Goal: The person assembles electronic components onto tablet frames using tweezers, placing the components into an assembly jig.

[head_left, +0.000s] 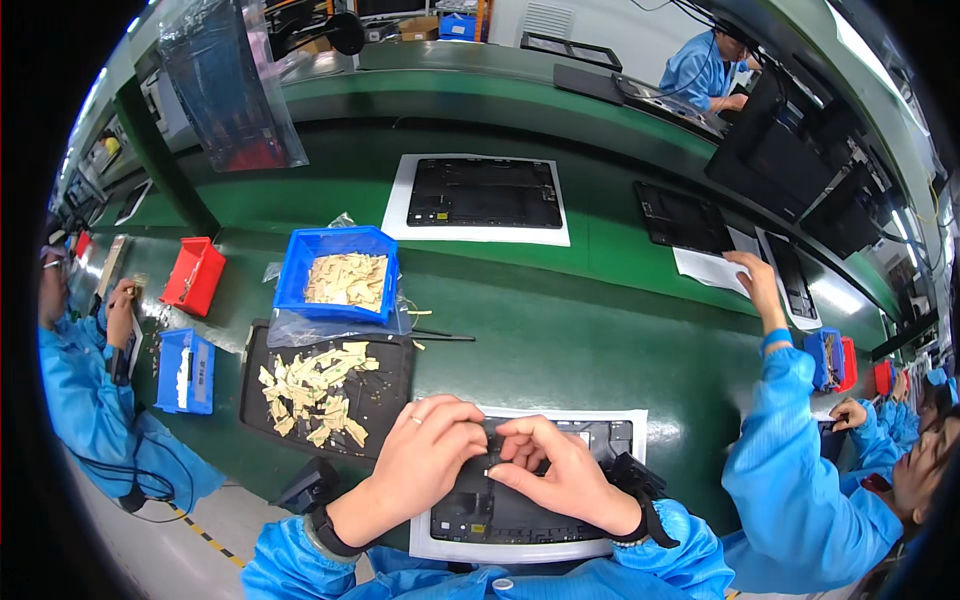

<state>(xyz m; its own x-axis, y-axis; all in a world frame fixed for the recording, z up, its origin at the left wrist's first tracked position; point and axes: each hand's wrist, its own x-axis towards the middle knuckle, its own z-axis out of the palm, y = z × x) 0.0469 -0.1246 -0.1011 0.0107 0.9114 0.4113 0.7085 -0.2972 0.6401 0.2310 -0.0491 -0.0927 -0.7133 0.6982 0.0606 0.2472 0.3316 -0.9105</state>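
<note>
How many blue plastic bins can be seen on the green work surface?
3. One large blue bin with tan pieces sits above the black tray; a smaller one lies at the left; another stands at the right, behind a co-worker's sleeve. More may be hidden.

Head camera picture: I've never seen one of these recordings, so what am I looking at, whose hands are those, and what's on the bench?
This is a fisheye view from a camera on a worker's head, looking down. The left hand and right hand are the wearer's own, fingertips meeting over a black device panel lying on a white sheet on the green bench. To the left, a black tray and a blue bin hold tan paper pieces. People in blue sleeves work on either side.
</note>
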